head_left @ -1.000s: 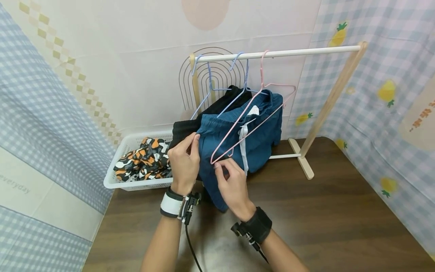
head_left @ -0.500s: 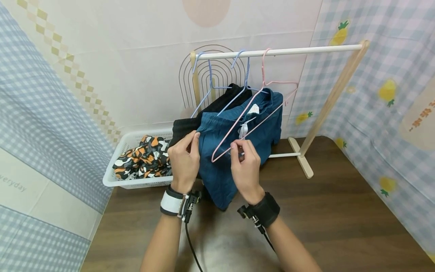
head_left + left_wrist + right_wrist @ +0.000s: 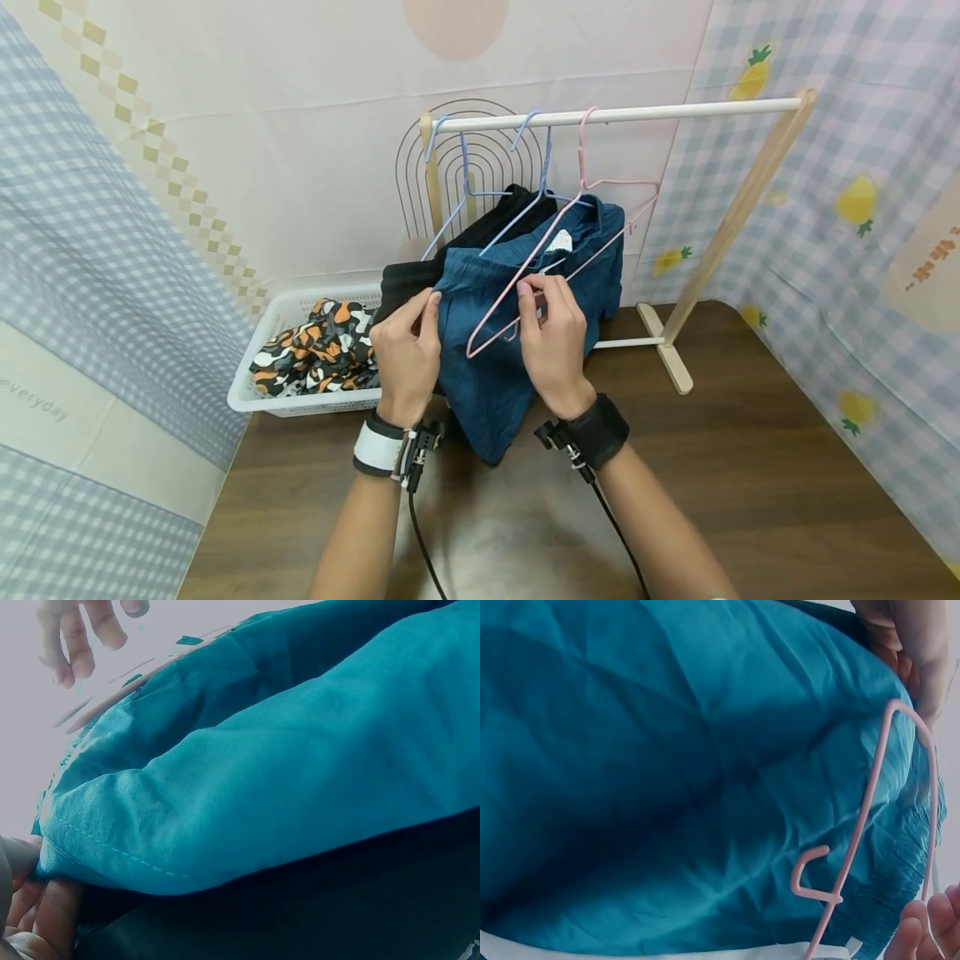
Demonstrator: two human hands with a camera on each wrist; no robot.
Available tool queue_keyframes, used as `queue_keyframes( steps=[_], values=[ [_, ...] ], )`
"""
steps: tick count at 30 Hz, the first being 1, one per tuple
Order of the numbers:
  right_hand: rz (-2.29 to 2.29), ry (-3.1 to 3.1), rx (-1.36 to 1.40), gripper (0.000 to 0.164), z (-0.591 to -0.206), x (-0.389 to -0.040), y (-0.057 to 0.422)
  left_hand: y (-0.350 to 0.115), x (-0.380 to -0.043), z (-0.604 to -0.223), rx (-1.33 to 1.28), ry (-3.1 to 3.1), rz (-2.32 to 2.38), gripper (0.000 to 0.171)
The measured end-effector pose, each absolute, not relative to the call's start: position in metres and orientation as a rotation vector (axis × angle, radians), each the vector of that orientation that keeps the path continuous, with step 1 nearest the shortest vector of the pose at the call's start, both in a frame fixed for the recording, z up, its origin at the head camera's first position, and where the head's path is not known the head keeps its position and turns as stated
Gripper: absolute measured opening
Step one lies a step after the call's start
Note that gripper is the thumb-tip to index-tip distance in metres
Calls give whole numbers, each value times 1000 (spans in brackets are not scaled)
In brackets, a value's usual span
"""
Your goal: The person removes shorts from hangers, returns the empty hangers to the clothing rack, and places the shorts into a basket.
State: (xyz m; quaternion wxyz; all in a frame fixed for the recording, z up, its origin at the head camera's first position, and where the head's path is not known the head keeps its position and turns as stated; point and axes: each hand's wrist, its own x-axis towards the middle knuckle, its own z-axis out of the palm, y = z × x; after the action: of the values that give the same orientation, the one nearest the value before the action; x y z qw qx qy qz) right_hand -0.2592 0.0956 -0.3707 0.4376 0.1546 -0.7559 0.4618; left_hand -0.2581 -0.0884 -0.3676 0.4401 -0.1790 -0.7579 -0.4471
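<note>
Blue shorts point(image 3: 487, 375) with a white drawstring point(image 3: 667, 952) lie spread below the rail, their waistband opening upward. My left hand point(image 3: 407, 354) pinches the waistband's near left corner between thumb and fingers; the left wrist view shows the fingers point(image 3: 56, 911) at the stitched corner. A pink hanger point(image 3: 498, 308) hangs from the rail and overlaps the shorts' front. My right hand point(image 3: 555, 342) is beside the hanger's lower bar, fingers loosely bent; in the left wrist view its fingers point(image 3: 79, 645) hold nothing. The right wrist view shows the hanger's small hook point(image 3: 804, 874) over the cloth.
A white rail point(image 3: 675, 113) on wooden posts carries two blue hangers point(image 3: 463, 167) left of the pink one. Behind the blue shorts hangs a black garment point(image 3: 405, 283). A white basket point(image 3: 247, 387) with a camouflage-patterned garment point(image 3: 315, 350) stands on the left of the brown table point(image 3: 712, 500).
My right hand has moved from the pink hanger's lower left tip up and right along the hanger. The left hand keeps its pinch on the waistband.
</note>
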Motion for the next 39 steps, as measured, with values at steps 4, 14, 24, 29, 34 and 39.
queue_keyframes(
  steps=[4,14,24,29,34,39],
  values=[
    [1116,-1889,397,23,-364,-265,99,-88,-258,-367,-442,-1876,-1116,25],
    [989,-1929,403,23,-345,-279,108,-88,-260,-368,-450,-1832,-1115,23],
    [943,-2002,414,23,-330,-288,107,-85,-262,-368,-433,-1795,-1105,20],
    [922,-2036,431,24,-324,-292,105,-85,-264,-369,-429,-1785,-1116,20],
    [897,-2076,453,27,-320,-292,103,-84,-264,-368,-402,-1791,-1140,21],
    [874,-2104,462,28,-320,-291,103,-83,-263,-367,-403,-1794,-1149,21]
  ],
)
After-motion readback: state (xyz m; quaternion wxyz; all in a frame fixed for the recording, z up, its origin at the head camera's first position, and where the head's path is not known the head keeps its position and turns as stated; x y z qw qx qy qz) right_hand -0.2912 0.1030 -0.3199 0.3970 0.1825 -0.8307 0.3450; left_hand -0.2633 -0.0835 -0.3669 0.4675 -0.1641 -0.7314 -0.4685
